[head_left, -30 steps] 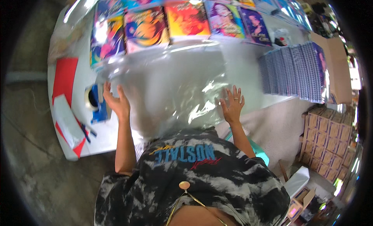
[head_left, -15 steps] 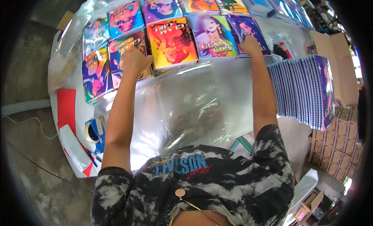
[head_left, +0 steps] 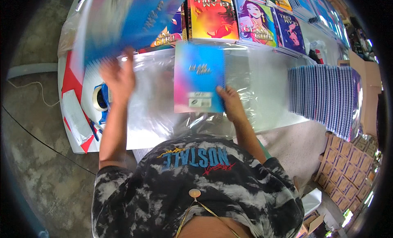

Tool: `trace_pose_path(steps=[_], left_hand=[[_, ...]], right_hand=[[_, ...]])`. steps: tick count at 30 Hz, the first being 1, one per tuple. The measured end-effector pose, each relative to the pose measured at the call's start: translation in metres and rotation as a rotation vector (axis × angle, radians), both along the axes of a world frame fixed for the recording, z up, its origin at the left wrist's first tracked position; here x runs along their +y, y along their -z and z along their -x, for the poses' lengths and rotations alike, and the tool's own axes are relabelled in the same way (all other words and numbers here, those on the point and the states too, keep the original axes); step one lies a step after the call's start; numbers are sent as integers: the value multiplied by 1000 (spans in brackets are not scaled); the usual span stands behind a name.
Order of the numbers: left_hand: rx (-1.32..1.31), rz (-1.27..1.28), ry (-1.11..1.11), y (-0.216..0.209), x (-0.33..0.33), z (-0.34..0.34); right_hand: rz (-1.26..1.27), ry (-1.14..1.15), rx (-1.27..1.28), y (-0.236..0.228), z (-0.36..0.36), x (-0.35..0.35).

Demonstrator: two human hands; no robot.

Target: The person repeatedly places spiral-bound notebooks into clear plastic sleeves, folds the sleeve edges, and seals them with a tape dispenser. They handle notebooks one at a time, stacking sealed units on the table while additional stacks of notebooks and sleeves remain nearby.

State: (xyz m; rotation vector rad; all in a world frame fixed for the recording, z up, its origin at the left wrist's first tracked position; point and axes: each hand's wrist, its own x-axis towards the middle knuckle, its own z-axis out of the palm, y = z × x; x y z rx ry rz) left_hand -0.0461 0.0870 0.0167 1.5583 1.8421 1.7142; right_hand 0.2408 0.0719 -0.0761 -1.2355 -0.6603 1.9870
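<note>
My right hand (head_left: 234, 102) is closed on the spiral edge of a notebook (head_left: 199, 76), with its thumb on top. That notebook shows a blue and pink back side with a white label and lies over a clear plastic sheet (head_left: 155, 111). To the left, my left hand (head_left: 118, 80) is at the lower edge of a raised blue notebook (head_left: 131, 23); both are smeared by motion, and its fingers are partly hidden. Beyond them lie colourful notebooks in rows, among them a red and orange one (head_left: 213, 19) and one with a woman on green (head_left: 256, 23).
A long stack of spiral notebooks (head_left: 321, 99) stands at the right beside an open cardboard box (head_left: 362, 74). Tape in a blue dispenser (head_left: 100, 99) and a red strip (head_left: 67, 80) lie at the table's left edge. Cartons (head_left: 346, 168) are piled at the lower right.
Both hands have come back from the rows of notebooks. My right hand now holds a notebook nearer to me; a blurred blue notebook is raised at my left hand. The view has shifted.
</note>
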Motion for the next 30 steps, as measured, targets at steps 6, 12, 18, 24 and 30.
trace_pose_path(steps=[6,12,18,24,30], left_hand=[[1026,553,400,131,-92,1],[796,369,132,45,-2,42],[727,631,194,87,36,117],[105,594,195,69,30,125],[578,763,-213,64,44,86]], right_hand=[[-809,-216,-1156,8,-6,8],[-1202,-276,-1359,-42,8,134],[-1435,-686,-1356,-11,10,197],[-1561,-234,-1119,-97,12,149],[-1765,-678,-936,-72,20,14]])
